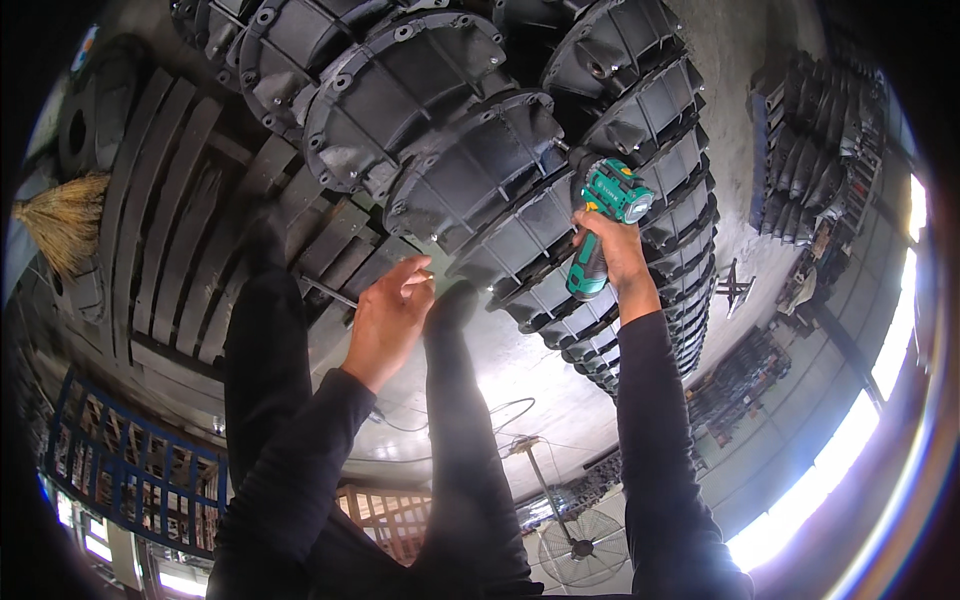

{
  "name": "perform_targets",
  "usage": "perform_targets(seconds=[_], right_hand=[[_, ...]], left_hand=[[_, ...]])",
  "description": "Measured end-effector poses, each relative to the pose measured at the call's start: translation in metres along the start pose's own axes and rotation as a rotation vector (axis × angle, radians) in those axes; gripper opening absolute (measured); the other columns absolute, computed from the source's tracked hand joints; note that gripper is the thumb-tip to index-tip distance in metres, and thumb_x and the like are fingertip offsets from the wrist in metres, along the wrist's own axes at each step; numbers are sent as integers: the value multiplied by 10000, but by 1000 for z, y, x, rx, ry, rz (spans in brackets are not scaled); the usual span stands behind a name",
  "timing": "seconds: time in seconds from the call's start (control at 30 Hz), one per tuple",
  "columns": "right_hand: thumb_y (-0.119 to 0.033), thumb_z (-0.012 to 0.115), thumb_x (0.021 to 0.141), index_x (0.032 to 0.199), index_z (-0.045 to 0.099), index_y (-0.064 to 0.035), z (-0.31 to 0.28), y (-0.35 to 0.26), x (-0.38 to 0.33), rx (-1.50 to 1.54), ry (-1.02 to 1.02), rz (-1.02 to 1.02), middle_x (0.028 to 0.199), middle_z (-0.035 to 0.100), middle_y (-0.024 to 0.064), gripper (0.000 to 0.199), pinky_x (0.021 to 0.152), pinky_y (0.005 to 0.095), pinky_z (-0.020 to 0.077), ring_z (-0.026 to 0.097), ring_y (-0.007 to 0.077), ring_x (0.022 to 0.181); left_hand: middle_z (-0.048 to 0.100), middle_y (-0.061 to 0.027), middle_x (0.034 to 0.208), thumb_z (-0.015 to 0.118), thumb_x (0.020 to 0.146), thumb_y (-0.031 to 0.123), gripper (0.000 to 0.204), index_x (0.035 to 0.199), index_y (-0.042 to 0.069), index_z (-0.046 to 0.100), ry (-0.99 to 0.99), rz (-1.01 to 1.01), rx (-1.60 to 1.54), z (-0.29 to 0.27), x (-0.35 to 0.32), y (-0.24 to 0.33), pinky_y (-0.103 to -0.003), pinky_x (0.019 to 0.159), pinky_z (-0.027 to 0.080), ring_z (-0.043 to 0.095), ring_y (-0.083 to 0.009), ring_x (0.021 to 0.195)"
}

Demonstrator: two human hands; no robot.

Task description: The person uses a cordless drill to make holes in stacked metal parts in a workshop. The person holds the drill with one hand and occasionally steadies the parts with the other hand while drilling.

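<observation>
Pointing up-left, green drill (616,192), axis diagonal

matt metal housings (405,95) and a smooth plastic power drill (608,186).
the sleeves (655,400) are matt cloth, the broom (65,222) rough straw, the floor (535,365) smooth with a glossy sheen.

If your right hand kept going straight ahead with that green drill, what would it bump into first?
Probably the black ribbed part just beyond the green drill in the right hand, though the gap's depth is unclear.
</observation>
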State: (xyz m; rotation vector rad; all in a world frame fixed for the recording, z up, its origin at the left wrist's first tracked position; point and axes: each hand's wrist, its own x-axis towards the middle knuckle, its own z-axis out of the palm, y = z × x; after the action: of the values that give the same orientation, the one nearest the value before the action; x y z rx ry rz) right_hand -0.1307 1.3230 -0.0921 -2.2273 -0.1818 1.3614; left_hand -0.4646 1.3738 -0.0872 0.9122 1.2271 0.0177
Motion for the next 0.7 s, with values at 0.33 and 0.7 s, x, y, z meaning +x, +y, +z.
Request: perform_targets(seconds=[0.33, 0.7], right_hand=[[-104, 716, 790, 913, 678, -31, -1, -9, 8, -59, -4, 27, 780, 669, 57, 148, 619, 335, 519, 652, 190, 633], [-90, 708, 784, 888, 666, -55, -1, -12, 10, -100, 4, 52, 773, 658, 46, 118, 599, 333, 512, 635, 186, 609]], left_hand=[[732, -163, 1134, 607, 1009, 179, 373, 1340, 5, 603, -59, -3, -41, -6, -6, 9, -299, 857, 539, 701, -186, 978], [728, -181, 1124, 622, 1028, 285, 415, 1344, 17, 598, -50, 36, -24, -13, -5, 18, -307, 834, 541, 709, -205, 945]])
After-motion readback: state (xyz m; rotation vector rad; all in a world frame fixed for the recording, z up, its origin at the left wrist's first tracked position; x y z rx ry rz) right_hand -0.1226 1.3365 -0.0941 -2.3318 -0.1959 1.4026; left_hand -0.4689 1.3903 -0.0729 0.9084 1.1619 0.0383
